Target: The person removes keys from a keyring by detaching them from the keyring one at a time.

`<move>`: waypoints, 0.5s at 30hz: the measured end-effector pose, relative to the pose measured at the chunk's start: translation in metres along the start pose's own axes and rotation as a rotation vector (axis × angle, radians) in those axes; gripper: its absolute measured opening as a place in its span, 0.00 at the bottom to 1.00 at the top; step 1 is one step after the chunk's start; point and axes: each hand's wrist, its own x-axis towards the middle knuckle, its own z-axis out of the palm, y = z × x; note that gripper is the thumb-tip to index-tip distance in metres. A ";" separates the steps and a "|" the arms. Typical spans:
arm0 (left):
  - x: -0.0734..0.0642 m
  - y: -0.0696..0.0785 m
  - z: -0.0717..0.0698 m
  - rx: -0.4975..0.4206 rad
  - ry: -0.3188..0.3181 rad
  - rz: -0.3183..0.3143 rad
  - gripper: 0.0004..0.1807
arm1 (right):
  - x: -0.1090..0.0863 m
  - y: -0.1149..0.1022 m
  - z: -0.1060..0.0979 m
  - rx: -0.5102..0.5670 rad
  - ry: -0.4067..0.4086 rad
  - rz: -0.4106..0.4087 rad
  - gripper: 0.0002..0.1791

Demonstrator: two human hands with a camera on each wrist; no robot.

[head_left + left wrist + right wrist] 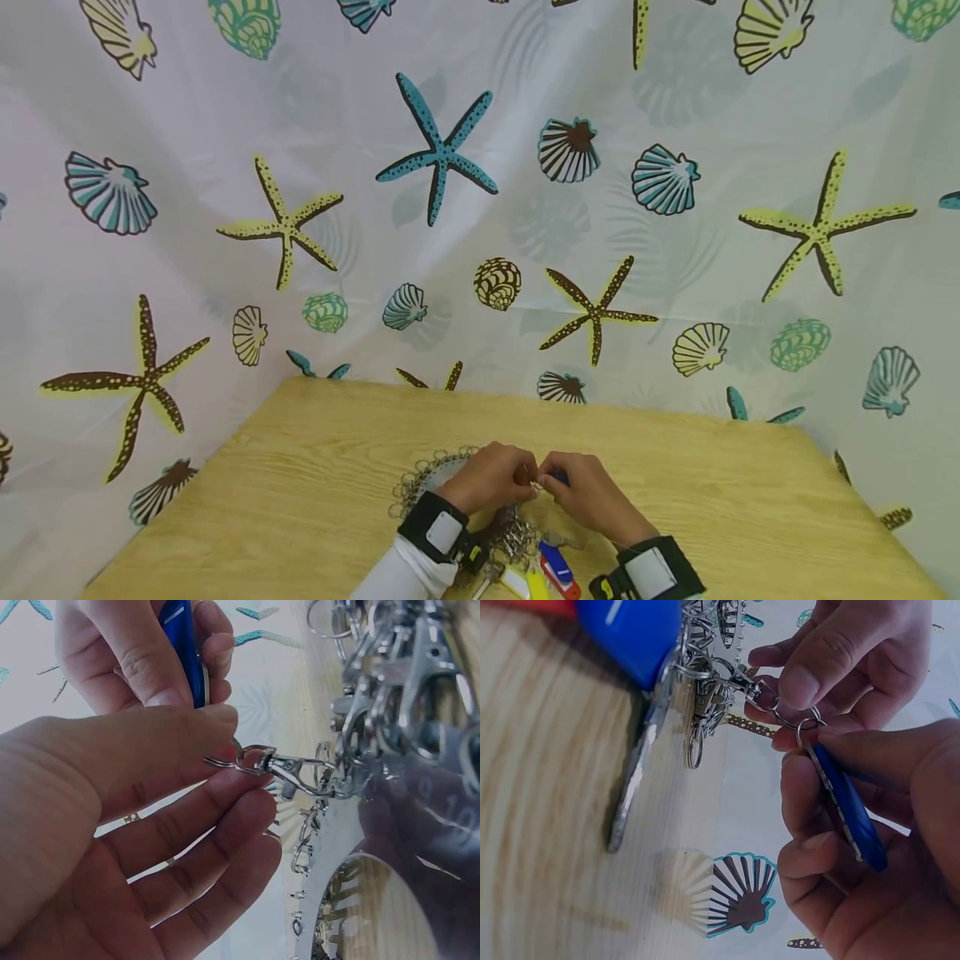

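My left hand [487,477] pinches a metal ring joined to a swivel clasp [289,771] between thumb and forefinger; its other fingers are loosely bent. The clasp links to a bunch of silver clasps and rings [390,690]. Close beside it, my right hand [588,492] holds a blue key tag [855,810] with a key lying along it. The tag's small ring [810,724] meets the ring at the left fingertips; whether they are linked I cannot tell.
Below the hands lie a yellow tag [537,585], a blue tag [555,562], a red tag [568,588] and a key [487,575] on the wooden table [315,475]. Many small rings [405,492] edge a greyish round piece. A shell-patterned curtain [510,217] hangs behind.
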 end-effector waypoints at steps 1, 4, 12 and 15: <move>0.000 0.000 0.000 -0.009 -0.003 -0.003 0.06 | 0.000 0.000 0.000 -0.004 -0.003 0.005 0.04; -0.001 -0.001 0.002 -0.045 -0.012 -0.008 0.06 | -0.001 -0.001 0.000 -0.015 -0.005 0.013 0.05; -0.004 -0.001 -0.001 -0.079 -0.020 -0.021 0.12 | -0.001 -0.002 -0.001 -0.019 0.003 0.008 0.06; -0.004 0.000 -0.002 -0.089 -0.028 -0.028 0.15 | 0.000 -0.002 -0.001 -0.020 0.006 0.003 0.05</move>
